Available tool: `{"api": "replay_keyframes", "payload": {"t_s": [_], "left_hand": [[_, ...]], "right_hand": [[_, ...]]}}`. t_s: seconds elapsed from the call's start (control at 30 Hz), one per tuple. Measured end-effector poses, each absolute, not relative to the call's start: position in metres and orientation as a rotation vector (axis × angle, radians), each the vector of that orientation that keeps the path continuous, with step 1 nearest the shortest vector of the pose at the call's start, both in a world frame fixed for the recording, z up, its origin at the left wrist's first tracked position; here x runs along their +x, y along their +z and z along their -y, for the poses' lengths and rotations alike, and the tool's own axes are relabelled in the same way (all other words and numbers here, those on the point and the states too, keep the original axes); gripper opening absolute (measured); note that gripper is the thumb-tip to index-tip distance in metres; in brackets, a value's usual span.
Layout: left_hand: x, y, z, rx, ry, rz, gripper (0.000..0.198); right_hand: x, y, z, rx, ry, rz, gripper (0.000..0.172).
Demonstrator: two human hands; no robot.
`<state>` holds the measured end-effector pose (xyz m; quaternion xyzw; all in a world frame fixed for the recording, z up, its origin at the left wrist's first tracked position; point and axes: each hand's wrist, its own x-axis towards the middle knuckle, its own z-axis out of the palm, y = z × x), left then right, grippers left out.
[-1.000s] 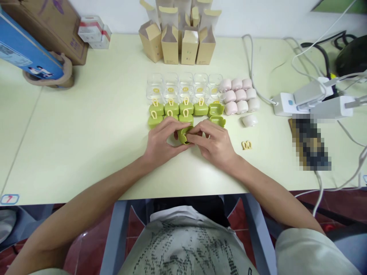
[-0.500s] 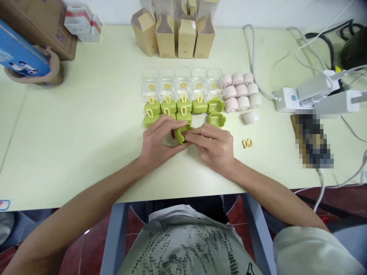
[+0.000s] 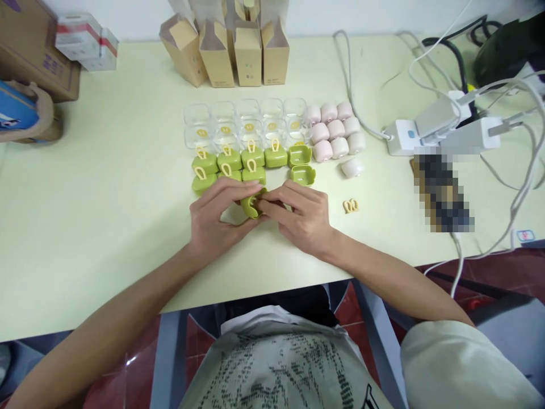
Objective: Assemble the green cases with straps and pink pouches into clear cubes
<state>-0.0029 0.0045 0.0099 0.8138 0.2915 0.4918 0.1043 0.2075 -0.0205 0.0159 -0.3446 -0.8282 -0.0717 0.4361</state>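
Observation:
My left hand (image 3: pixel 215 218) and my right hand (image 3: pixel 302 218) meet at the table's middle, both pinched on one small green case (image 3: pixel 251 205) held between the fingertips. Just beyond them lie two rows of green cases (image 3: pixel 230 162), several with a yellow loop on top; two at the right (image 3: pixel 301 165) lie open and bare. Behind those stand clear plastic boxes (image 3: pixel 247 120), some with yellow pieces inside. Pink cases (image 3: pixel 334 132) are grouped to the right, one (image 3: pixel 351 167) apart. Two loose yellow loops (image 3: pixel 350 205) lie right of my right hand.
Open tan cartons (image 3: pixel 225 48) stand at the back edge. A brown box (image 3: pixel 38 51) and a small white box (image 3: pixel 87 41) sit far left, with a tape roll (image 3: pixel 36 122) below. White chargers (image 3: pixel 438 128) and cables (image 3: pixel 502 165) crowd the right side.
The view has shifted right and slightly down, so everything sits further left in frame. Both hands stay together on the green case, fingers working at it with little change.

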Motion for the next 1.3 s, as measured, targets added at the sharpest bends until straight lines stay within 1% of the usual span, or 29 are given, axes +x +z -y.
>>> {"api": "replay_keyframes", "payload": {"t_s": [0.07, 0.17, 0.23, 0.37, 0.43, 0.6, 0.67, 0.73, 0.87, 1.07, 1.17, 1.3], "left_hand": [[-0.0027, 0.0115, -0.0046, 2.401, 1.486, -0.825, 0.043], [-0.0035, 0.0118, -0.0045, 2.378, 1.451, -0.908, 0.041], [-0.0044, 0.0107, -0.0045, 2.361, 1.443, -0.952, 0.039], [-0.0048, 0.0081, -0.0058, 2.341, 1.516, -0.900, 0.046], [-0.0041, 0.0075, -0.0060, 2.341, 1.504, -0.896, 0.046], [-0.0029, 0.0060, -0.0049, 2.287, 1.464, -0.875, 0.046], [-0.0034, 0.0055, -0.0046, 2.284, 1.443, -0.864, 0.047], [-0.0042, 0.0058, -0.0045, 2.304, 1.412, -0.883, 0.045], [-0.0049, 0.0076, -0.0037, 2.361, 1.375, -0.959, 0.036], [-0.0041, 0.0074, -0.0022, 2.355, 1.374, -0.993, 0.034], [-0.0049, 0.0059, -0.0028, 2.350, 1.377, -0.961, 0.036], [-0.0072, 0.0025, -0.0070, 2.302, 1.406, -0.864, 0.048]], "right_hand": [[0.2071, 0.0167, 0.0197, -0.831, -0.163, 2.041, 0.022], [0.2054, 0.0178, 0.0191, -0.812, -0.132, 2.009, 0.020], [0.2049, 0.0181, 0.0189, -0.818, -0.136, 2.003, 0.021], [0.2068, 0.0182, 0.0194, -0.827, -0.142, 2.066, 0.028], [0.2084, 0.0181, 0.0200, -0.829, -0.133, 2.111, 0.029], [0.2098, 0.0180, 0.0209, -0.812, -0.167, 2.126, 0.020], [0.2094, 0.0181, 0.0205, -0.820, -0.196, 2.143, 0.018], [0.2089, 0.0186, 0.0202, -0.833, -0.224, 2.153, 0.019], [0.2077, 0.0197, 0.0207, -0.802, -0.302, 2.161, 0.020], [0.2054, 0.0187, 0.0225, -0.876, -0.279, 2.168, 0.026], [0.2037, 0.0183, 0.0230, -0.878, -0.286, 2.146, 0.026], [0.2000, 0.0166, 0.0216, -0.883, -0.323, 2.105, 0.026]]}}
